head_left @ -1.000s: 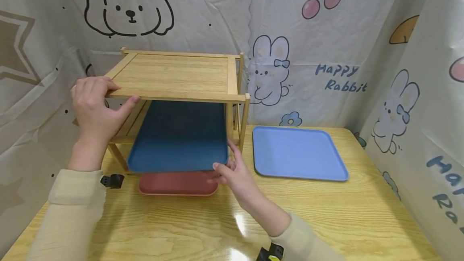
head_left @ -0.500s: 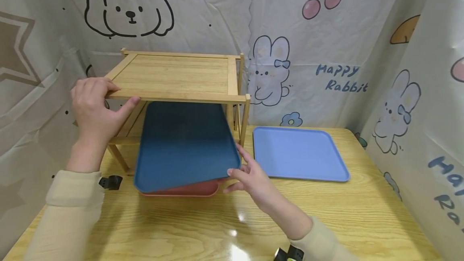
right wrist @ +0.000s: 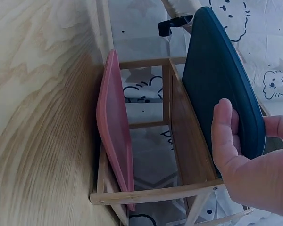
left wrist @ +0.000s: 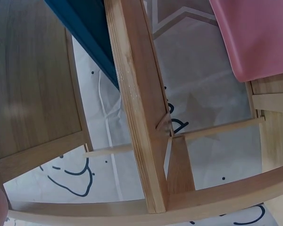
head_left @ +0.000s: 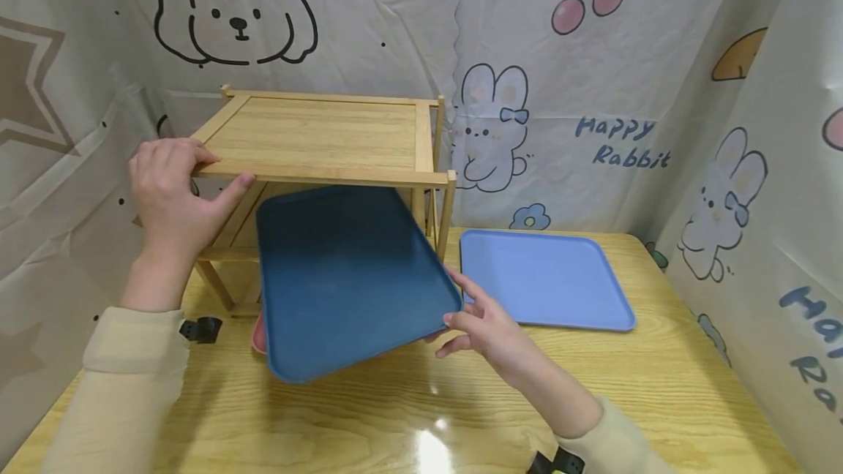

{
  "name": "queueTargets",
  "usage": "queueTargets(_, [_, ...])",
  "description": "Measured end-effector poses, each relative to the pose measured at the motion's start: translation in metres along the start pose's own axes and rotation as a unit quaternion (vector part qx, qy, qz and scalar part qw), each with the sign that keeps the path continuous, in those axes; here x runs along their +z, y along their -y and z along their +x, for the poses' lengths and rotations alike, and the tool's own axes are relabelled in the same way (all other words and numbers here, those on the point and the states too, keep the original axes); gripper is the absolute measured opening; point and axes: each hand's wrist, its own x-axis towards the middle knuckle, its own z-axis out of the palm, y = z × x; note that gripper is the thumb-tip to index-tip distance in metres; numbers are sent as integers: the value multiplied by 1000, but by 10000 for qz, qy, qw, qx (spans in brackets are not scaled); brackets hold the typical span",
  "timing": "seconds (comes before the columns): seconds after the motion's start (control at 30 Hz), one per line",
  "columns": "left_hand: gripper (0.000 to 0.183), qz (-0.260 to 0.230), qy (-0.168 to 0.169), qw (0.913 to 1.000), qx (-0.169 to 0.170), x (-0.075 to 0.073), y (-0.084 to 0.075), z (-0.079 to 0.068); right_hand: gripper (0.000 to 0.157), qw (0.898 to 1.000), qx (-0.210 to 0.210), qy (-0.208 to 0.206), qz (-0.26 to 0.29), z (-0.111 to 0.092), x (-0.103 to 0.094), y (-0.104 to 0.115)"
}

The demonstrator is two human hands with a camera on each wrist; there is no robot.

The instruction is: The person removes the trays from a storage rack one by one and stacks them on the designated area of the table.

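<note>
A dark blue tray (head_left: 356, 284) juts out at a slant from the middle level of a wooden shelf rack (head_left: 323, 134), its back part under the top board. My right hand (head_left: 490, 328) pinches its front right corner, thumb above and fingers beneath. In the right wrist view the dark blue tray (right wrist: 221, 80) sits between thumb and fingers. My left hand (head_left: 178, 189) grips the front left edge of the rack's top board, thumb under it. Below, a pink tray (right wrist: 115, 122) lies on the bottom level, mostly hidden by the blue one in the head view.
A light blue tray (head_left: 543, 280) lies flat on the wooden table (head_left: 369, 423), right of the rack. Patterned cloth (head_left: 388, 13) hangs behind and along both sides. The rack's front right post (head_left: 446, 214) stands close beside the dark blue tray.
The dark blue tray has come forward and swung rightward with my right hand, turning askew and covering most of the pink tray. My left hand has stayed on the rack.
</note>
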Motion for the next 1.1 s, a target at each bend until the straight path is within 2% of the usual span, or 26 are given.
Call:
queueTargets(0.17, [64, 13, 60, 10000, -9, -1, 0, 0, 70, 9982, -15, -66, 593, -4, 1, -5])
queueTargets(0.33, [64, 25, 85, 10000, -20, -2, 0, -1, 71, 9902, -232, -500, 1282, -6, 19, -14])
queueTargets(0.43, [65, 12, 58, 10000, -20, -2, 0, -1, 76, 9805, -534, -858, 1685, -5, 34, -20])
queueTargets(0.53, [65, 9, 55, 10000, -16, -1, 0, 0, 83, 9657, -872, -1255, 2098, -4, 50, -25])
queueTargets(0.67, [66, 31, 78, 10000, -16, -1, 0, 0, 93, 9478, -1199, -1751, 2381, -3, 69, -29])
queueTargets(0.73, [66, 35, 82, 10000, -20, -1, 0, 0, 98, 9425, -1269, -1923, 2423, -2, 77, -29])
queueTargets(0.83, [65, 24, 82, 10000, -28, -1, 0, 0, 101, 9381, -1303, -2058, 2462, 0, 85, -31])
queueTargets(1.1, [66, 49, 102, 9999, -8, -1, 0, 0, 97, 9418, -1299, -1938, 2421, 0, 83, -32])
